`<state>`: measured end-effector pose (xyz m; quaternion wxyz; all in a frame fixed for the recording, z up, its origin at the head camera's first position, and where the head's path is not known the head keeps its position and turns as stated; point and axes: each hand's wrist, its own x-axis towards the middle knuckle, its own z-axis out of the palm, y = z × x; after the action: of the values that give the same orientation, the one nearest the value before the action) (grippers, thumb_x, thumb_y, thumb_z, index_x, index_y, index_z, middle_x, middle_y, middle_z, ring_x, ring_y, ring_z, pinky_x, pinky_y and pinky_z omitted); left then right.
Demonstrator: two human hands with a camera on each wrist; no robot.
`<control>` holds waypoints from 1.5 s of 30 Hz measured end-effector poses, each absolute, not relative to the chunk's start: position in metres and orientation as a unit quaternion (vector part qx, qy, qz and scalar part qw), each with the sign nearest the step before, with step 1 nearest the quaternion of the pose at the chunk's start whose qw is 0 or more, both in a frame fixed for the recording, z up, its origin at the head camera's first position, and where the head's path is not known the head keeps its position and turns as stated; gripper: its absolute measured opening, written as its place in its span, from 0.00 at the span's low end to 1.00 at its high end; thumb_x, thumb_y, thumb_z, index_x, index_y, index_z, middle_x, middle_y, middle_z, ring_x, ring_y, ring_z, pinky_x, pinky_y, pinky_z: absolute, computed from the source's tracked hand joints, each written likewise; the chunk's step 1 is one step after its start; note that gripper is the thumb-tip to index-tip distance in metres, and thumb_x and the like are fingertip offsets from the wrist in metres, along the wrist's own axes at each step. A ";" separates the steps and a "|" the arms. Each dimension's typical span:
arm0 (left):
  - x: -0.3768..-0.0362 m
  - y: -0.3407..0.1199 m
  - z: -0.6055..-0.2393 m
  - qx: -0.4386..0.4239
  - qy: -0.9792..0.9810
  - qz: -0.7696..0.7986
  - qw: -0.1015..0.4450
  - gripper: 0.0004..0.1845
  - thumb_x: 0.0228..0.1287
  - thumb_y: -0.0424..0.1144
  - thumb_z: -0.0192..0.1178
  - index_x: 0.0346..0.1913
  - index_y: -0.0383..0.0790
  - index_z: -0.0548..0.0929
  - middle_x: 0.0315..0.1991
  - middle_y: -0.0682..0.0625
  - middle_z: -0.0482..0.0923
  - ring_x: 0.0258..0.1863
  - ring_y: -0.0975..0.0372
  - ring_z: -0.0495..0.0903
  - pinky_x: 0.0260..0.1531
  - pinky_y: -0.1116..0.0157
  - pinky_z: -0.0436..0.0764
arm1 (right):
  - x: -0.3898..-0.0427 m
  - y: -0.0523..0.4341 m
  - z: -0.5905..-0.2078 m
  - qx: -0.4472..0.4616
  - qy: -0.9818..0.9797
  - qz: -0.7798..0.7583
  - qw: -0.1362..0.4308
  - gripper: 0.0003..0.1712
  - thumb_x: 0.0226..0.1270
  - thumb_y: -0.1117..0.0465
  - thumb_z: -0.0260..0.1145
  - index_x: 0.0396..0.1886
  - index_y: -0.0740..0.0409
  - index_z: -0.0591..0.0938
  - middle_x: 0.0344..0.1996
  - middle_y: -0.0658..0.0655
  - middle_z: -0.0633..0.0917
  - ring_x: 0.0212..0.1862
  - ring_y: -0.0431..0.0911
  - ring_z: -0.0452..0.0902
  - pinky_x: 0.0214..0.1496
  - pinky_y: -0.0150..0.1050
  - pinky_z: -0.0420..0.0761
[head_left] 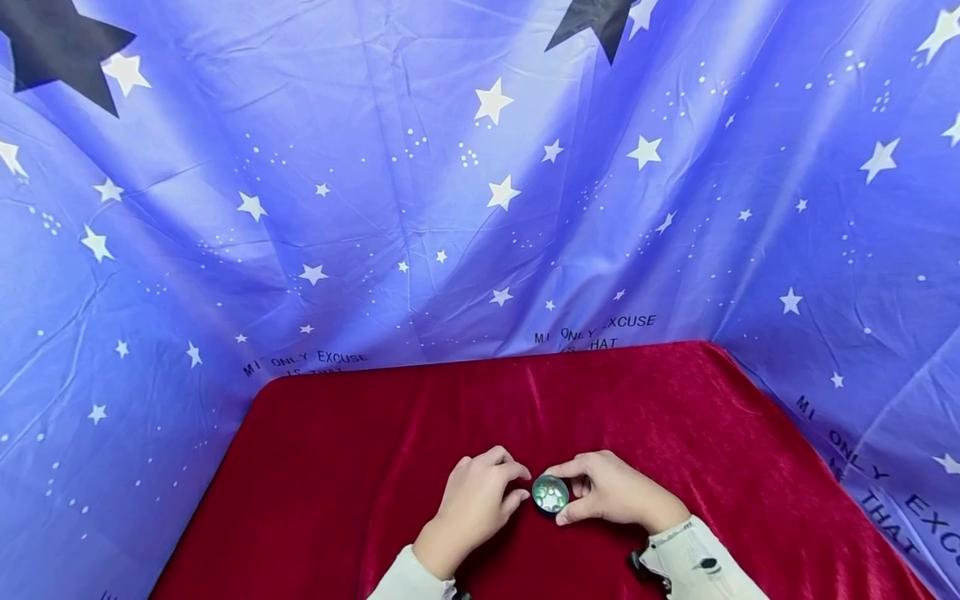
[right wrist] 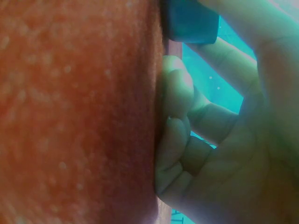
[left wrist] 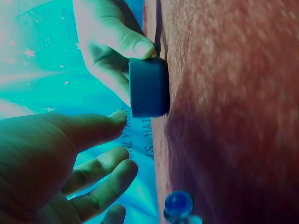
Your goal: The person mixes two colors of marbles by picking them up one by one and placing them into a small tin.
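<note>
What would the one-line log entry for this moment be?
right hand: pinches small round tin | left hand: open beside tin, contact unclear | tin on red cloth

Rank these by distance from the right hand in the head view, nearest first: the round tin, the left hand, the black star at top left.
1. Round tin: pinched by the right hand, on the red cloth.
2. Left hand: just beyond the tin, on its other side.
3. Black star: on the backdrop, top left corner.
</note>
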<state>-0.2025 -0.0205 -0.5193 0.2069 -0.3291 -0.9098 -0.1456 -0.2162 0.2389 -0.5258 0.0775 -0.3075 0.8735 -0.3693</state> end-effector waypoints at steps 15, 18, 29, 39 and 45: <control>-0.207 -0.056 -0.508 -0.293 -0.925 -0.183 0.157 0.09 0.57 0.42 0.76 0.41 0.55 0.91 0.38 0.62 0.83 0.31 0.74 0.80 0.31 0.71 0.77 | -0.217 0.238 -0.524 -0.297 0.873 -0.376 0.090 0.27 0.50 0.48 0.85 0.53 0.37 0.89 0.22 0.44 0.77 0.26 0.34 0.72 0.28 0.30 0.76; -0.208 -0.062 -0.508 -0.290 -0.927 -0.184 0.152 0.08 0.57 0.42 0.76 0.40 0.55 0.91 0.37 0.62 0.83 0.31 0.74 0.80 0.31 0.71 0.77 | -0.218 0.238 -0.524 -0.301 0.871 -0.378 0.088 0.27 0.50 0.48 0.85 0.53 0.38 0.89 0.21 0.43 0.77 0.25 0.33 0.71 0.28 0.30 0.76; -0.209 -0.075 -0.514 -0.289 -0.933 -0.188 0.103 0.04 0.56 0.43 0.76 0.34 0.56 0.92 0.32 0.64 0.81 0.29 0.76 0.77 0.30 0.73 0.76 | -0.217 0.238 -0.523 -0.298 0.872 -0.377 0.090 0.28 0.50 0.49 0.85 0.53 0.37 0.89 0.22 0.43 0.77 0.26 0.33 0.72 0.29 0.30 0.76; -0.206 -0.077 -0.518 -0.267 -0.944 -0.186 0.043 0.02 0.57 0.45 0.75 0.33 0.57 0.92 0.31 0.67 0.81 0.32 0.74 0.80 0.31 0.69 0.79 | -0.216 0.238 -0.523 -0.295 0.875 -0.373 0.089 0.27 0.49 0.49 0.85 0.52 0.36 0.89 0.22 0.44 0.77 0.27 0.33 0.72 0.30 0.30 0.76; -0.206 -0.078 -0.520 -0.258 -0.946 -0.196 0.023 0.05 0.58 0.46 0.75 0.27 0.60 0.90 0.30 0.68 0.80 0.33 0.74 0.80 0.32 0.69 0.80 | -0.216 0.238 -0.523 -0.298 0.874 -0.374 0.087 0.27 0.49 0.49 0.85 0.52 0.37 0.89 0.22 0.44 0.77 0.27 0.34 0.72 0.30 0.30 0.76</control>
<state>-0.2063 -0.0777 -0.5200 0.0235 -0.2585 -0.9456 -0.1962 -0.2157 0.2380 -0.5232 0.0870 -0.2976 0.8741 -0.3739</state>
